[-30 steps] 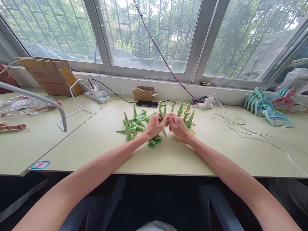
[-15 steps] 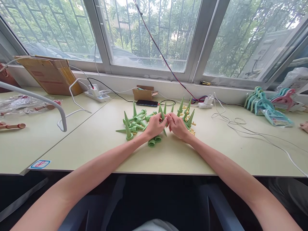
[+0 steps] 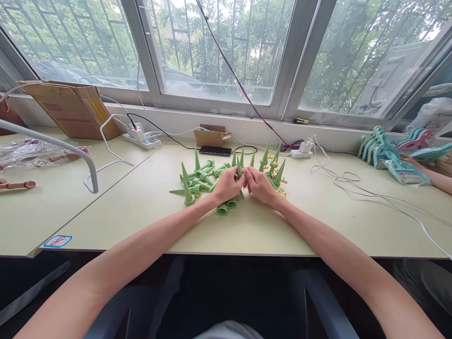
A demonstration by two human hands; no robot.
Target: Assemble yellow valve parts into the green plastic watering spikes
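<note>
My left hand (image 3: 226,184) is closed around a green plastic watering spike (image 3: 239,168), whose pointed end rises above the fingers. Pressed up against it, my right hand (image 3: 260,185) has its fingertips pinched together at the spike's side; what they grip is hidden. Left of my hands lies a loose heap of green spikes (image 3: 204,177), some on their sides, with one spike (image 3: 188,192) upright in front. Beyond my right hand stand several spikes (image 3: 264,159) with small yellow pieces (image 3: 281,192) around them. Two open threaded sockets (image 3: 222,209) face me below my left hand.
A dark phone (image 3: 215,150) and a small cardboard box (image 3: 211,136) sit behind the heap. White cables (image 3: 339,178) trail across the right side. Another person's hand (image 3: 414,163) is among teal and pink hangers (image 3: 377,148) at far right. A white curved tube (image 3: 92,165) stands at left.
My hands stay together at the spike, with only a slight shift of the fingers. At far right, the other person's hand has reached to the hangers, and a teal one is now raised.
</note>
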